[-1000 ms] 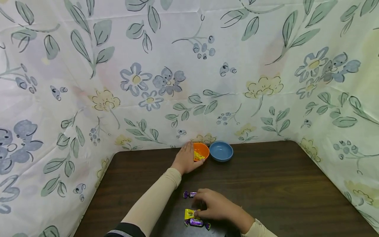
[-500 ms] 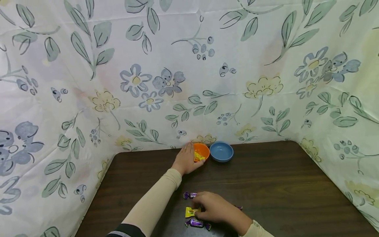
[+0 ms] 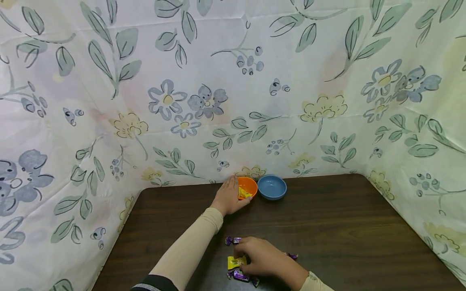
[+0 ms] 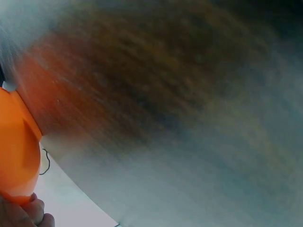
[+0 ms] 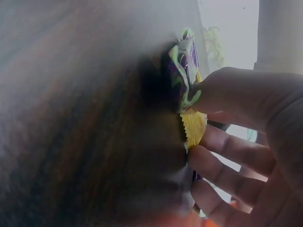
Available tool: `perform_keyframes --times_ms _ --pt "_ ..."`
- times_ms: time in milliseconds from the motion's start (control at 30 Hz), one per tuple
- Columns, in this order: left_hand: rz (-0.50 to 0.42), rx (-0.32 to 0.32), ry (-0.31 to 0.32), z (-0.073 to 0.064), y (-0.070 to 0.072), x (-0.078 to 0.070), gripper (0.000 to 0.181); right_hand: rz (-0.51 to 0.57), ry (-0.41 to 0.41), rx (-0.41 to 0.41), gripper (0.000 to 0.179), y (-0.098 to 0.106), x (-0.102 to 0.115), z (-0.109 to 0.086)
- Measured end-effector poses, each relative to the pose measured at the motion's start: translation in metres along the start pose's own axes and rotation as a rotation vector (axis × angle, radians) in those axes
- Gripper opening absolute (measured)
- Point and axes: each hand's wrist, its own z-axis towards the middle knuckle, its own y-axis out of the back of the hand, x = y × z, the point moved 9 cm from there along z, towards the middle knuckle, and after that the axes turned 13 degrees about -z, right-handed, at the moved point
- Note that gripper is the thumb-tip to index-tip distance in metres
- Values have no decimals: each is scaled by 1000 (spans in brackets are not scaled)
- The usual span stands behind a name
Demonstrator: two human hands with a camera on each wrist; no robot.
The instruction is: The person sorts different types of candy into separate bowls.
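Note:
At the table's back edge my left hand [image 3: 227,198] grips the orange bowl [image 3: 249,184], fingers along its left side and thumb at its front. Yellow wrapped candies [image 3: 244,193] lie inside that bowl. In the left wrist view, fingertips [image 4: 35,210] curl against the orange wall. Nearer the front, my right hand [image 3: 263,258] pinches a yellow wrapped candy [image 3: 233,262] between thumb and fingers, close to the tabletop. A purple wrapped candy [image 3: 240,276] lies just in front of it, overlapping the thumb in the right wrist view. Another purple candy [image 3: 232,241] lies beyond, partly hidden by the hand.
A blue bowl [image 3: 272,188] stands right beside the orange one. One more purple wrapper end [image 3: 292,256] shows at the right of my right wrist. Floral cloth [image 3: 218,101] hangs behind and at both sides of the dark wooden table [image 3: 346,226].
My right hand has shifted slightly toward the front over the yellow candy, and the near purple candy has tilted a little. The wrapper at the right has come into view. Left hand stays put.

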Motion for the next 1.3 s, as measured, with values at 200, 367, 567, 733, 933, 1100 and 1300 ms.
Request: perform_keyframes --times_ms 200,367,567,733,933,1100,1300 --pt "-6 -1 6 0 0 1 107 -3 6 -10 13 3 0 -2" --pt "5 -3 3 0 0 2 107 2 -21 -70 15 14 -6 -6" --pt "-12 4 4 -1 2 2 106 82 -43 -184 17 31 -19 -9" --pt "-13 22 20 -2 1 3 106 220 -68 -315 18 47 -41 -9" --pt "-26 29 21 -3 -1 2 106 251 -190 -477 21 62 -75 -15" --pt "-23 22 16 -4 1 0 105 250 -291 -627 24 74 -98 -21" --pt "16 18 -2 -3 1 0 104 240 -399 -739 25 88 -123 -17"
